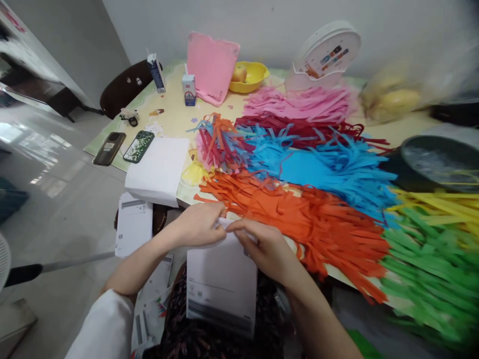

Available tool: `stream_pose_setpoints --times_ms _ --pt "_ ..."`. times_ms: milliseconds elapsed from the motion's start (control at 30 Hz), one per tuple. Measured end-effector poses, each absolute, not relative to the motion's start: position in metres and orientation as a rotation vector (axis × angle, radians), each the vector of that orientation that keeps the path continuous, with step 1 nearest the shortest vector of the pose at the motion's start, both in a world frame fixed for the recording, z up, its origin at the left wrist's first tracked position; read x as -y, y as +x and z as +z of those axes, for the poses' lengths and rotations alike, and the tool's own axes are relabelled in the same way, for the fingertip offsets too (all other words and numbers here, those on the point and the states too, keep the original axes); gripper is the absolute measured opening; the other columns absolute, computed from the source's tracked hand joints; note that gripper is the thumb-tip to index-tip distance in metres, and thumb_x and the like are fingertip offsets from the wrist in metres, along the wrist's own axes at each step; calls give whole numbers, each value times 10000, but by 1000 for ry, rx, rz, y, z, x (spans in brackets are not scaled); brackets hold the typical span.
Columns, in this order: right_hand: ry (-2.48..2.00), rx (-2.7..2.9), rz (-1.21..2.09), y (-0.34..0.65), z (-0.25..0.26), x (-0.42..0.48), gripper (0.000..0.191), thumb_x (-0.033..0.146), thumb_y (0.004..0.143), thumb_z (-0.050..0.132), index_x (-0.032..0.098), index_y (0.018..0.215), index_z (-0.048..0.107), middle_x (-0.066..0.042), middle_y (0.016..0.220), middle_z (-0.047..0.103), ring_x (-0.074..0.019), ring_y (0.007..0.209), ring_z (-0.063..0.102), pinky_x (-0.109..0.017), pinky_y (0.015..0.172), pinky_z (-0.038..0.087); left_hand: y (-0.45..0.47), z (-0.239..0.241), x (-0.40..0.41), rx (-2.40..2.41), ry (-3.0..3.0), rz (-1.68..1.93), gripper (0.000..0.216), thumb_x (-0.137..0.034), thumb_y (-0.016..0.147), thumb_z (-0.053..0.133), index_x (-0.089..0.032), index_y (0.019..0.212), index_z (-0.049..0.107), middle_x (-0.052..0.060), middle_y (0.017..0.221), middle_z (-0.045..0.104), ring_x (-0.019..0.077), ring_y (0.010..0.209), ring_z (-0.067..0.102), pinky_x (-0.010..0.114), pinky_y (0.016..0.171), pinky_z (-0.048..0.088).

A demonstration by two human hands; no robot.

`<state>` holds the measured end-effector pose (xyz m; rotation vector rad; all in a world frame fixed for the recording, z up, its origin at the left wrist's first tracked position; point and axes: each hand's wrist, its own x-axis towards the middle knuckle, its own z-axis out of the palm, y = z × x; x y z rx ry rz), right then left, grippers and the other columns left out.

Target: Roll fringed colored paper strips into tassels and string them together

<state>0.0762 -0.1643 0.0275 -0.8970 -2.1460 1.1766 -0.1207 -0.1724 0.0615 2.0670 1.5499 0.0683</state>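
Note:
A flat white packet (222, 279) with grey printing along its lower end hangs over my lap. My left hand (204, 223) pinches its top edge with closed fingers. Close beside it, my right hand (262, 244) grips the same edge, thumb and index finger pressed together. The fingertips of both hands nearly touch, and they hide the top edge in part. Just beyond my hands, a pile of orange tissue-paper fringe (262, 199) lies along the table's near edge.
Blue (310, 167), dark red (299, 127), pink (295, 103) and green fringe (434, 269) cover the table's middle and right. Two phones (109, 148) lie left, near a white sheet (160, 167). Behind stand drink cartons (189, 89), a pink tablet case (211, 67) and a yellow bowl (256, 77).

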Motion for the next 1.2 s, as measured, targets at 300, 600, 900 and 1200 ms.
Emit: stream_pose_setpoints --times_ms 300,600,900,1200 --pt "-953 2123 1189 78 22 160 200 223 939 482 200 928 681 -5 689 654 -139 569 613 -241 626 496 -123 51 176 -1501 2254 205 61 -200 819 533 -174 841 583 57 837 675 212 799 628 308 684 450" --pt "-992 2051 1270 76 14 155 191 249 926 512 204 930 697 -38 879 745 -180 808 704 -274 777 533 -124 3 205 -1578 2510 848 305 -157 962 446 -153 1215 615 108 1181 734 194 1098 683 446 1110 394" --pt "-1071 2066 1333 80 10 155 252 352 951 482 212 964 691 -55 927 756 -159 616 670 -265 612 515 -232 35 115 -2058 1496 1665 441 -333 1036 284 -149 1282 600 107 1115 744 200 982 711 369 956 525" --pt "-1087 1977 1226 84 12 149 253 374 915 521 212 884 713 -52 860 759 -179 648 685 -258 568 521 -318 49 34 -2462 1549 1013 454 -124 885 509 -1 1322 528 232 1529 418 279 1451 350 427 1217 234"
